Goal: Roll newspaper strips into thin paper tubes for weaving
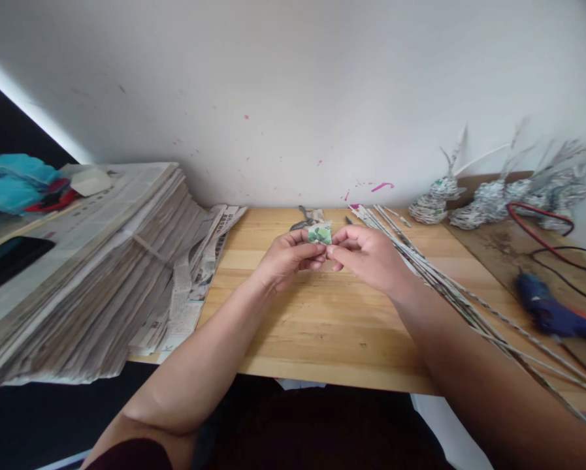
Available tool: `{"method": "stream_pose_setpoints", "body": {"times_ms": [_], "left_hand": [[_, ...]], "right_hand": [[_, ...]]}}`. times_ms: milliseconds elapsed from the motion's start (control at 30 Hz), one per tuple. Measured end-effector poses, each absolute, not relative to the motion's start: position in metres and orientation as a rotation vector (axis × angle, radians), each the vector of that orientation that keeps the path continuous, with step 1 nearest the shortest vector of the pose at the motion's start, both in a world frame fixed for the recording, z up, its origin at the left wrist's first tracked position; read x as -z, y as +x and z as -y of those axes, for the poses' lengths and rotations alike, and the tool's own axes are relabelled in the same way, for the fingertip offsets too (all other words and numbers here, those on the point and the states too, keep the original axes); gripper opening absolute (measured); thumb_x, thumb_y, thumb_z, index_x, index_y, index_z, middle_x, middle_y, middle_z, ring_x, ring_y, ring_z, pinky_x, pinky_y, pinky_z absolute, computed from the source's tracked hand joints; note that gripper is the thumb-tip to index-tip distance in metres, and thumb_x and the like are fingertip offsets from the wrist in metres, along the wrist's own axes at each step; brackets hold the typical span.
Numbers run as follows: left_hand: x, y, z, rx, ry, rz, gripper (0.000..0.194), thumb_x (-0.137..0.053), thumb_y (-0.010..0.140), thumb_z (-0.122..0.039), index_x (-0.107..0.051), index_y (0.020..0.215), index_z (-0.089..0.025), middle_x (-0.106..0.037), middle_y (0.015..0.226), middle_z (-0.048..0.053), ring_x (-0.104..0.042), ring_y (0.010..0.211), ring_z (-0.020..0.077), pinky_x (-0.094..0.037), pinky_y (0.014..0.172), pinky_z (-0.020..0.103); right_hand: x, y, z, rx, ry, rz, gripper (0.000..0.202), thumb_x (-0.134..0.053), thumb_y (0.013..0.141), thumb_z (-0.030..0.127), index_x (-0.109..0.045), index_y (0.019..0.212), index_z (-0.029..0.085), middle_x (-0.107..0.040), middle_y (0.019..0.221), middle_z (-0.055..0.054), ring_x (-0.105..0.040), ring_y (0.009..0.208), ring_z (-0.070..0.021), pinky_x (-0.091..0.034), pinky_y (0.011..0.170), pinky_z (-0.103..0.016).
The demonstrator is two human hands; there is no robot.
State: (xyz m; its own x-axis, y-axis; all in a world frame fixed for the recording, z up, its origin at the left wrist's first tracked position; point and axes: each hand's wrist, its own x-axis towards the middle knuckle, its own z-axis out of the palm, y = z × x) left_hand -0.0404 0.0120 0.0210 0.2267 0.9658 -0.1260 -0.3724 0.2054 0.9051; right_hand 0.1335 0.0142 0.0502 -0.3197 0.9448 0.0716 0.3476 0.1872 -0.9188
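Between my two hands is a small piece of printed paper (320, 233) with green patches, held above the middle of the wooden table. My left hand (293, 256) pinches its left side, thumb against the fingers. At its lower right, my right hand (358, 251) pinches it the same way, and the fingertips of both hands nearly meet. The paper's lower edge is hidden by my fingers. Just behind my left hand lie dark-handled scissors (300, 223), partly covered.
A tall stack of newspapers (101, 274) fills the left, with newspaper strips (195, 281) beside it. Thin rolled paper sticks (444, 287) lie on the right. Farther right are woven paper figures (432, 202) and a blue glue gun (547, 307) with its cord. A phone (13, 258) rests far left.
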Motion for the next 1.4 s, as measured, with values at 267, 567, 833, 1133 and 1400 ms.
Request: {"method": "stream_pose_setpoints", "body": {"times_ms": [267, 567, 833, 1133, 1400], "left_hand": [[-0.023, -0.042, -0.011, -1.093, 0.973, -0.870, 0.026, -0.076, 0.066, -0.015, -0.062, 0.087, -0.013, -0.068, 0.065, 0.002, -0.061, 0.052, 0.0093, -0.051, 0.052, 0.020], [-0.030, -0.041, -0.009, -1.095, 0.968, -0.889, 0.019, -0.067, 0.062, -0.011, -0.059, 0.078, -0.014, -0.065, 0.058, 0.001, -0.056, 0.043, 0.0094, -0.045, 0.041, 0.019], [-0.033, -0.039, -0.010, -1.102, 0.849, -0.898, 0.017, -0.061, 0.058, -0.010, -0.060, 0.074, -0.012, -0.064, 0.054, 0.002, -0.057, 0.041, 0.0109, -0.045, 0.038, 0.019], [-0.036, -0.040, -0.010, -1.085, 0.825, -0.926, 0.017, -0.059, 0.058, -0.008, -0.060, 0.075, -0.011, -0.066, 0.057, 0.004, -0.060, 0.045, 0.0114, -0.048, 0.041, 0.018], [-0.035, -0.042, -0.011, -1.088, 0.809, -0.914, 0.016, -0.058, 0.060, -0.007, -0.059, 0.075, -0.012, -0.064, 0.055, 0.003, -0.057, 0.042, 0.0109, -0.046, 0.038, 0.018]], "right_hand": [[-0.047, 0.134, -0.012, -1.106, -1.159, 1.819, 0.009, -0.064, 0.079, 0.026, -0.061, 0.082, 0.018, -0.068, 0.072, -0.001, -0.068, 0.061, -0.0147, -0.051, 0.058, -0.025], [-0.047, 0.133, -0.010, -1.098, -1.124, 1.840, 0.009, -0.062, 0.081, 0.027, -0.063, 0.083, 0.018, -0.071, 0.077, -0.003, -0.068, 0.065, -0.0156, -0.052, 0.058, -0.027], [-0.047, 0.131, -0.006, -0.802, -1.044, 1.999, 0.011, -0.060, 0.080, 0.018, -0.068, 0.087, 0.019, -0.074, 0.084, -0.004, -0.069, 0.075, -0.0167, -0.053, 0.070, -0.029], [-0.042, 0.131, -0.004, -0.544, -1.047, 2.054, 0.014, -0.060, 0.081, 0.015, -0.069, 0.089, 0.021, -0.076, 0.085, -0.003, -0.071, 0.077, -0.0180, -0.051, 0.068, -0.028], [-0.042, 0.130, -0.006, -0.750, -1.078, 1.963, 0.009, -0.060, 0.083, 0.021, -0.068, 0.087, 0.020, -0.075, 0.082, -0.004, -0.070, 0.071, -0.0170, -0.052, 0.065, -0.028]]}}
